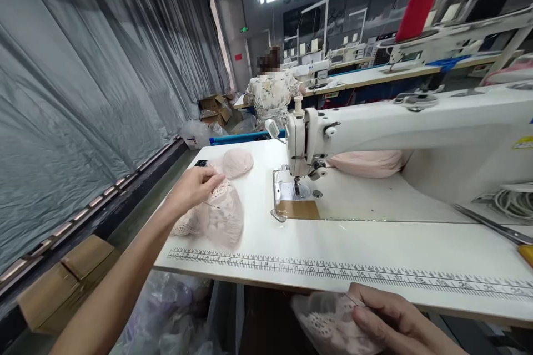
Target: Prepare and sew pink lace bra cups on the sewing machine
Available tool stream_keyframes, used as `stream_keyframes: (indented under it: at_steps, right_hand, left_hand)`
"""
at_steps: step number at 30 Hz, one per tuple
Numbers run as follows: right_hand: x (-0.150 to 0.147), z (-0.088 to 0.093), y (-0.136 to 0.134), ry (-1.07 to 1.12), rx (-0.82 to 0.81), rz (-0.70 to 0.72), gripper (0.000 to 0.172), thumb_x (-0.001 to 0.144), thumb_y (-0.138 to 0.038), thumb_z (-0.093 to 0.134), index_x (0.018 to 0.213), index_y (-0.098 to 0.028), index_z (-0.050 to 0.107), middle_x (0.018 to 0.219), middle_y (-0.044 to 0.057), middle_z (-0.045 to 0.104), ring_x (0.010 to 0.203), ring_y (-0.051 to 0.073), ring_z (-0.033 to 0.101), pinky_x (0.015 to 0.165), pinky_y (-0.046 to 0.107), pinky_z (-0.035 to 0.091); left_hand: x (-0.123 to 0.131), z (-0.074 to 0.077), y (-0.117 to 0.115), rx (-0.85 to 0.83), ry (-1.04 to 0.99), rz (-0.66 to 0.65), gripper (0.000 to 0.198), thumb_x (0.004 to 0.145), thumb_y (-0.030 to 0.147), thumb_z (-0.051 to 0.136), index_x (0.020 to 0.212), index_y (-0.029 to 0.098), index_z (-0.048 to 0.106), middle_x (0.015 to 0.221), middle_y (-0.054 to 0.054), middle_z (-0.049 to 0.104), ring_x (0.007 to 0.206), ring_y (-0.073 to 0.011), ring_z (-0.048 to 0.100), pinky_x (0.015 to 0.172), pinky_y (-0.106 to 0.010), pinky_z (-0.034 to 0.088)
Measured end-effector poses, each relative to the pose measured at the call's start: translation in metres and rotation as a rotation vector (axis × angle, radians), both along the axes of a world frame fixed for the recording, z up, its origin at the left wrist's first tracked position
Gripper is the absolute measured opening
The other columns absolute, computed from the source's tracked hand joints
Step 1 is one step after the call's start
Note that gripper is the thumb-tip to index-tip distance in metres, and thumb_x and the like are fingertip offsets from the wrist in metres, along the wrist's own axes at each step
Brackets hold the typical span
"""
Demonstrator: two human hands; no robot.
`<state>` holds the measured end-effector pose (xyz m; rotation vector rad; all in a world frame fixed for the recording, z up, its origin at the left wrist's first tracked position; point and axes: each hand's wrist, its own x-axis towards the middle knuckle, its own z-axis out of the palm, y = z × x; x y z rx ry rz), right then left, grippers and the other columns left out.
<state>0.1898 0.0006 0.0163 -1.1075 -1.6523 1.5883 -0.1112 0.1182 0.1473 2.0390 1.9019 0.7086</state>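
Note:
At the left end of the white sewing table, my left hand (197, 186) pinches the upper edge of a pale pink lace bra cup (225, 216). More lace fabric lies under my wrist, and a plain pink pad (237, 163) rests just beyond. Below the table's front edge, my right hand (391, 316) is closed on the edge of another pale pink lace bra cup (328, 319). The white sewing machine (302, 138) stands right of my left hand, its needle over the metal plate (295, 191).
A printed ruler (333, 270) runs along the table's front edge. Scissors (495, 224) lie at the right, and folded pink fabric (366, 163) sits behind the machine arm. Cardboard boxes (69, 283) and plastic bags (166, 305) are at lower left. A person (270, 94) sits ahead.

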Motion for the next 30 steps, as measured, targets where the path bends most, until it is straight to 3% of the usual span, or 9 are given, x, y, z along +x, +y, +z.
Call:
stream_keyframes:
  at_steps: [3,4,7,9,12,16,19,24,30]
  right_hand:
    - [0.001,0.019,0.004,-0.086,0.05,0.062,0.045,0.088,-0.058,0.045,0.067,-0.02,0.053,0.068,-0.001,0.05,0.066,0.015,0.047,0.063,0.023,0.041]
    - [0.001,0.026,0.006,-0.108,0.063,0.093,0.044,0.089,-0.057,0.046,0.067,-0.019,0.053,0.067,-0.001,0.05,0.065,0.014,0.046,0.061,0.022,0.04]
    - [0.001,0.039,0.009,-0.115,0.061,0.165,0.04,0.087,-0.052,0.05,0.067,-0.018,0.058,0.063,-0.002,0.05,0.061,0.013,0.046,0.058,0.022,0.037]
    - [0.002,0.042,0.009,-0.099,0.044,0.194,0.037,0.087,-0.048,0.052,0.07,-0.017,0.063,0.063,-0.002,0.054,0.061,0.013,0.048,0.056,0.021,0.037]
    - [0.009,0.032,0.002,-0.185,0.181,0.054,0.029,0.088,-0.043,0.053,0.078,-0.02,0.066,0.068,0.0,0.063,0.064,0.015,0.056,0.056,0.022,0.042]
    - [0.016,0.004,-0.016,-0.301,0.685,-0.262,0.016,0.088,-0.036,0.057,0.101,-0.029,0.064,0.093,0.002,0.068,0.084,0.019,0.064,0.074,0.026,0.051]
    - [0.014,-0.012,-0.027,-0.336,0.873,-0.17,0.016,0.091,-0.031,0.055,0.105,-0.03,0.062,0.095,0.003,0.065,0.083,0.017,0.063,0.072,0.024,0.052]
    - [0.005,-0.022,-0.031,-0.414,0.766,0.014,0.018,0.095,-0.018,0.043,0.086,-0.024,0.058,0.083,0.002,0.062,0.075,0.015,0.063,0.063,0.023,0.052]
    - [0.003,-0.024,-0.034,-0.289,0.599,0.03,0.017,0.093,-0.017,0.046,0.08,-0.024,0.053,0.081,-0.001,0.061,0.072,0.012,0.062,0.061,0.019,0.049]
  left_hand:
    - [0.026,-0.008,-0.019,0.155,0.058,0.036,0.025,0.084,0.022,0.052,0.105,0.014,0.062,0.113,-0.013,0.059,0.118,-0.031,0.045,0.089,-0.04,0.041]
    - [0.038,-0.017,-0.032,0.164,0.069,-0.063,0.031,0.084,0.023,0.053,0.114,0.015,0.06,0.123,-0.013,0.056,0.122,-0.0303,0.042,0.095,-0.043,0.037]
    - [0.075,-0.047,-0.068,-0.308,-0.179,-0.681,0.052,0.077,0.04,0.068,0.125,0.025,0.054,0.126,-0.005,0.058,0.115,-0.0234,0.051,0.096,-0.035,0.039]
    - [0.094,-0.068,-0.081,-0.622,-0.454,-0.823,0.052,0.07,0.041,0.074,0.116,0.02,0.061,0.098,-0.002,0.067,0.09,-0.0176,0.06,0.082,-0.028,0.044]
    - [0.109,-0.09,-0.088,-0.907,-0.68,-0.697,0.039,0.063,0.047,0.077,0.077,0.012,0.066,0.062,0.003,0.055,0.057,-0.0083,0.047,0.055,-0.021,0.034]
    - [0.11,-0.102,-0.091,-1.018,-0.814,-0.507,0.051,0.053,0.057,0.078,0.065,0.012,0.057,0.059,0.004,0.051,0.055,-0.0064,0.043,0.055,-0.021,0.032]
    - [0.109,-0.107,-0.097,-1.062,-0.821,-0.409,0.057,0.047,0.061,0.079,0.066,0.012,0.056,0.058,0.004,0.051,0.053,-0.0057,0.041,0.053,-0.021,0.03]
    - [0.111,-0.119,-0.107,-1.057,-0.859,-0.335,0.055,0.048,0.059,0.079,0.064,0.012,0.056,0.055,0.003,0.053,0.05,-0.0056,0.042,0.052,-0.021,0.028]
    - [0.116,-0.133,-0.115,-1.094,-0.829,-0.25,0.055,0.043,0.055,0.083,0.064,0.012,0.057,0.054,0.003,0.054,0.049,-0.0057,0.042,0.054,-0.021,0.032]
